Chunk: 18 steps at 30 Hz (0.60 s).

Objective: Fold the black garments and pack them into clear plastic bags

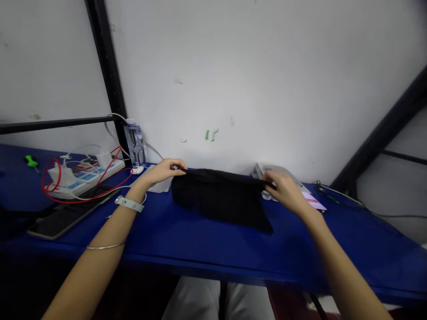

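Note:
A piece of black cloth point(222, 198) is stretched between my two hands above the blue tabletop point(207, 242). My left hand point(166, 171) pinches its upper left corner between thumb and fingers. At the upper right corner, my right hand point(282, 189) grips the fabric the same way. The cloth's top edge runs nearly straight from hand to hand, and its lower edge slants down to a point at the right. Whether that lower edge touches the table I cannot tell. Behind the cloth, a white sheet or packet point(160, 186) is partly hidden.
On the left are a white power strip point(83, 178) with chargers, a red cable point(42, 182), a dark tablet-like device point(63, 218) and a clear bottle point(135, 144). Grey-white packaging point(278, 171) and a pink-white card point(314, 201) lie behind my right hand. Black metal posts point(106, 58) flank the wall.

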Each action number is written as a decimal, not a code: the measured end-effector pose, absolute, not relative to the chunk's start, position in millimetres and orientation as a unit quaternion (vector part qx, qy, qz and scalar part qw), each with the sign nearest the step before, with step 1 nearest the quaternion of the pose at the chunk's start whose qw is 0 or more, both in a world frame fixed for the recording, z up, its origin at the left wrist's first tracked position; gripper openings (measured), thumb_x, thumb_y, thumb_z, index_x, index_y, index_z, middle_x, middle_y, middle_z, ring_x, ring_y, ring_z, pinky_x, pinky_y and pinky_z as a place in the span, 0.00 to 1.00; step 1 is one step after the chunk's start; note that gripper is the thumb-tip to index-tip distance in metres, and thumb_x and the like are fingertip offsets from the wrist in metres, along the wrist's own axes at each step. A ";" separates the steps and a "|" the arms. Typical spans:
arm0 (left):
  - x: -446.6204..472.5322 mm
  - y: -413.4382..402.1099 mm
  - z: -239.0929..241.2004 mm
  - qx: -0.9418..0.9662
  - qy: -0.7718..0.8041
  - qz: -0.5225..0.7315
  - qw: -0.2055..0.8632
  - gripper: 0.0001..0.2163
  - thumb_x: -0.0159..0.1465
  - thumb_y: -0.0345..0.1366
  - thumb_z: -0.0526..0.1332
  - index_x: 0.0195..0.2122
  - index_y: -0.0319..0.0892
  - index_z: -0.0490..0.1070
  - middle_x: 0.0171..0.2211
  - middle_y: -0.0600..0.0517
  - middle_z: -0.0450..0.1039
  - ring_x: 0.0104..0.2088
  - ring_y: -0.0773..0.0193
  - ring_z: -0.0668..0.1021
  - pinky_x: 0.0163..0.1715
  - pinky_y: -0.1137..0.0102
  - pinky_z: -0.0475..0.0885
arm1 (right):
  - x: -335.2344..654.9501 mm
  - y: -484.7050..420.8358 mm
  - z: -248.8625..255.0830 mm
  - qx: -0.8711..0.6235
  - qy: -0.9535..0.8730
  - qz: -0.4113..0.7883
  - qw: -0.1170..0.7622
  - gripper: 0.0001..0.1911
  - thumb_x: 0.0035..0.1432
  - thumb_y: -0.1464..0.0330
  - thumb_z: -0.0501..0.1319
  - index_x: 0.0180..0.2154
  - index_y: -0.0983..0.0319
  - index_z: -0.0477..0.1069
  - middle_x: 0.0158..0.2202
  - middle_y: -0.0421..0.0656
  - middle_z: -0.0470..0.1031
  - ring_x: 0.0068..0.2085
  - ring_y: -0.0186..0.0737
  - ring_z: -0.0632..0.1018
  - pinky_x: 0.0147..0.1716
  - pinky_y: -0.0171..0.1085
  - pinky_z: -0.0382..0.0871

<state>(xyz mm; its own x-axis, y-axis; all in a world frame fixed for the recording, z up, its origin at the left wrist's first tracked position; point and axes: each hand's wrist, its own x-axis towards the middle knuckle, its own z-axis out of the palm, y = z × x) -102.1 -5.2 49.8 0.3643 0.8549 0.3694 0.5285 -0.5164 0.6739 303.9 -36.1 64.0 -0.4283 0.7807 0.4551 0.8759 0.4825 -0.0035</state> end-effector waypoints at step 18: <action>-97.1 -5.3 31.0 0.764 0.638 -0.022 0.089 0.11 0.50 0.45 0.63 0.27 0.43 0.74 0.32 0.49 0.76 0.41 0.51 0.75 0.42 0.62 0.65 | 198.9 -32.0 -2.1 -0.339 -0.926 0.157 0.055 0.28 0.64 0.52 0.51 0.64 0.50 0.57 0.69 0.42 0.46 0.69 0.53 0.45 0.64 0.57 0.47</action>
